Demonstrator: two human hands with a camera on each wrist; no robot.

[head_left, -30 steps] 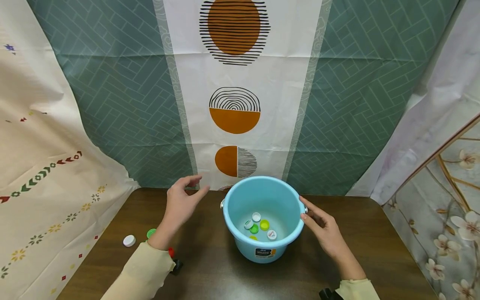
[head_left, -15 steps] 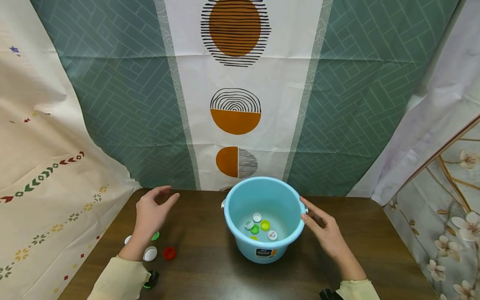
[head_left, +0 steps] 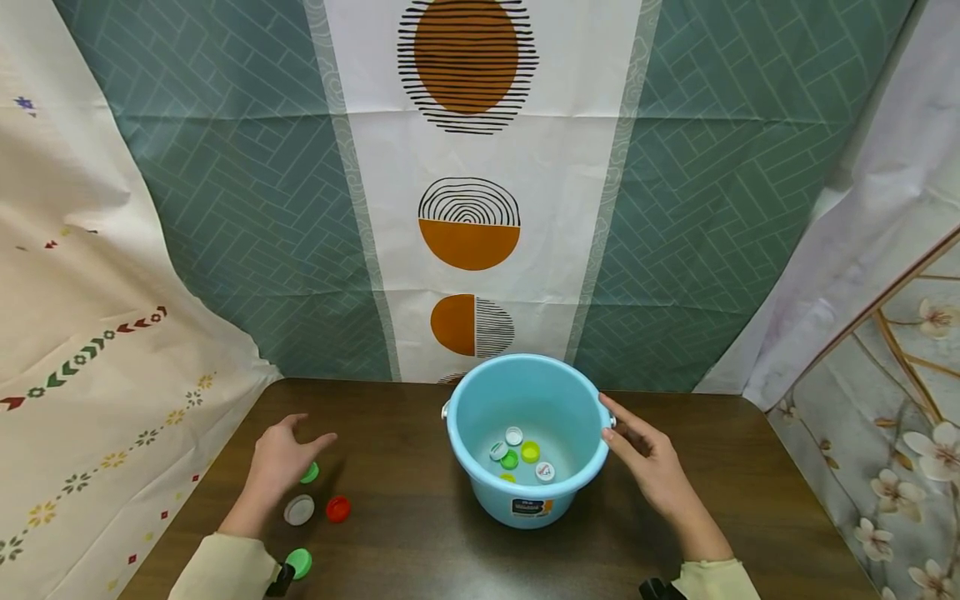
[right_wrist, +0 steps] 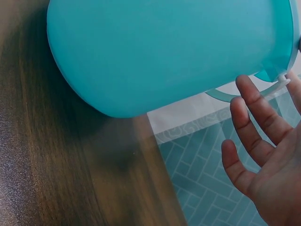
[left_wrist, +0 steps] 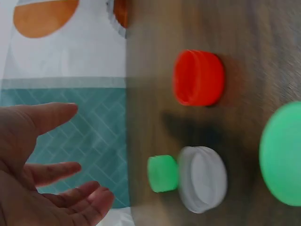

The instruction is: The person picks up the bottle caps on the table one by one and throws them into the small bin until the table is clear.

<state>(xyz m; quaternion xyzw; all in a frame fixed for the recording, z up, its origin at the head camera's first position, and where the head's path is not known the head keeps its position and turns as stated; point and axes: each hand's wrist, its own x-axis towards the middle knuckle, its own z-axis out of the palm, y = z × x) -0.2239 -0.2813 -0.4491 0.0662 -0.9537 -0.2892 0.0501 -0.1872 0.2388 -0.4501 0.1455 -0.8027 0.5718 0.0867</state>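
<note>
My left hand (head_left: 278,463) hovers over the left side of the table, thumb and fingers spread with nothing between them. Near it lie a small green bottle cap (head_left: 311,472), a white cap (head_left: 299,510), a red cap (head_left: 338,509) and a larger green cap (head_left: 299,563). On the table's middle stands a light blue bucket (head_left: 504,502), upright, with several white, green and yellow caps (head_left: 529,452) on its floor. At the bucket's right rim, fingertips and thumb of my right hand (head_left: 651,467) touch the edge; its other fingers (right_wrist: 254,134) extend loosely beside the wall.
The dark wooden table (head_left: 420,550) ends at a green and white patterned cloth (head_left: 247,208) behind. Cream cloth (head_left: 112,400) hangs at the left, and flowered fabric (head_left: 885,467) at the right. The bucket's handle (right_wrist: 223,95) hangs behind it.
My left hand has moved left and then down toward the loose caps, uncovering the red, white and larger green ones. My right hand stays at the bucket's rim.
</note>
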